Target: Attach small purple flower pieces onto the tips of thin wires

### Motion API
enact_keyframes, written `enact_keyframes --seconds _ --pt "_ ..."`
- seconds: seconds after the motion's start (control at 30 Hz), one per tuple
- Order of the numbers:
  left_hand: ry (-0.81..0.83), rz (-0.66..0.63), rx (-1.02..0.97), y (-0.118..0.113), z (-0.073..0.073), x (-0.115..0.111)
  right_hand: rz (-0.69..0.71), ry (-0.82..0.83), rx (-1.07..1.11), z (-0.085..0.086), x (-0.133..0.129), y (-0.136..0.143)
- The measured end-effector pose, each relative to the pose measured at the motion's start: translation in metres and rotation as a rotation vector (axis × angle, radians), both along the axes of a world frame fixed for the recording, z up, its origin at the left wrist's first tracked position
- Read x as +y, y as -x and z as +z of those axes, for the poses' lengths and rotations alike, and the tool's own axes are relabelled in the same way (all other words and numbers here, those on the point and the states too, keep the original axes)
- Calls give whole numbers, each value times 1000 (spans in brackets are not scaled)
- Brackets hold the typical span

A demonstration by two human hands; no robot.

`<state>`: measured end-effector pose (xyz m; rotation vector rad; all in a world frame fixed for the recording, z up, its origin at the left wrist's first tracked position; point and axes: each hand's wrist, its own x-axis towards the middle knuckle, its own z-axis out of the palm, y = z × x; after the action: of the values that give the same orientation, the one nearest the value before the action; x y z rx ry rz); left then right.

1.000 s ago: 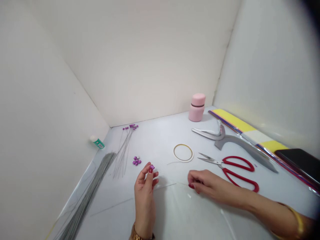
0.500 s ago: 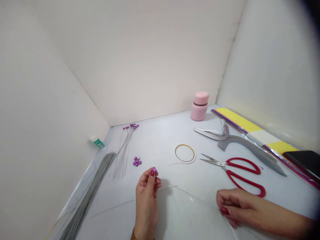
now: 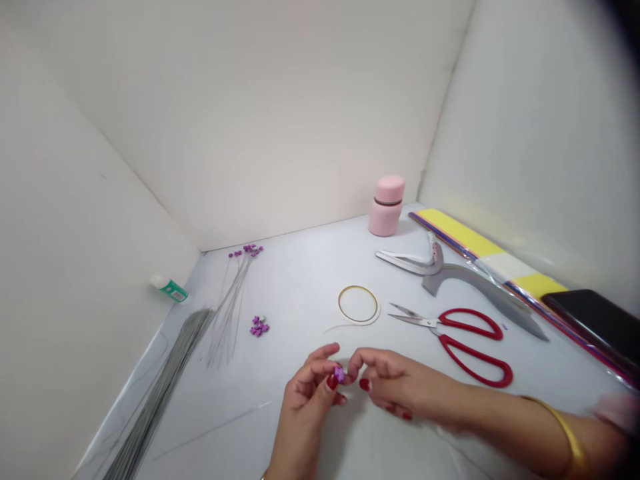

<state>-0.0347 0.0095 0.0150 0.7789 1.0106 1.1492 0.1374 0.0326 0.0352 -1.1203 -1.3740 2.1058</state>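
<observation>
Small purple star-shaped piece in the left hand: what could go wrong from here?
1. The small purple star-shaped piece could slip or get squashed, since the left hand pinches it between thumb and finger.
2. The right hand might nudge the red-handled metal scissors, which lie close by with their blades slightly parted.

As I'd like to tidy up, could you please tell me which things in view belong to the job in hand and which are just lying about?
Likely part of the job:
purple piece in the left hand
purple pile
purple-tipped wires
grey wire bundle
perhaps the scissors

Probably just lying about:
pink container
black phone-like slab
</observation>
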Motion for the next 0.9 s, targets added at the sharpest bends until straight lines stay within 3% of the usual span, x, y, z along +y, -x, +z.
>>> enact_keyframes --seconds 0.13,0.3,0.43,0.5,0.57,0.73,0.9 --pt "17 53 137 1 5 2 -130 -125 -121 -3 3 -20" --pt "42 11 107 2 3 3 -71 -355 -329 14 11 -31" --pt "72 19 43 1 2 3 -19 -867 -530 33 20 -35" --pt "67 20 27 1 3 3 60 -1151 -671 35 21 -34" --pt "58 33 28 2 4 2 130 -1298 -765 30 17 -28" --pt "76 35 50 3 2 1 42 -1242 -731 12 -3 -7" --pt "105 41 -4 2 -3 1 79 -1198 -709 4 -14 -3"
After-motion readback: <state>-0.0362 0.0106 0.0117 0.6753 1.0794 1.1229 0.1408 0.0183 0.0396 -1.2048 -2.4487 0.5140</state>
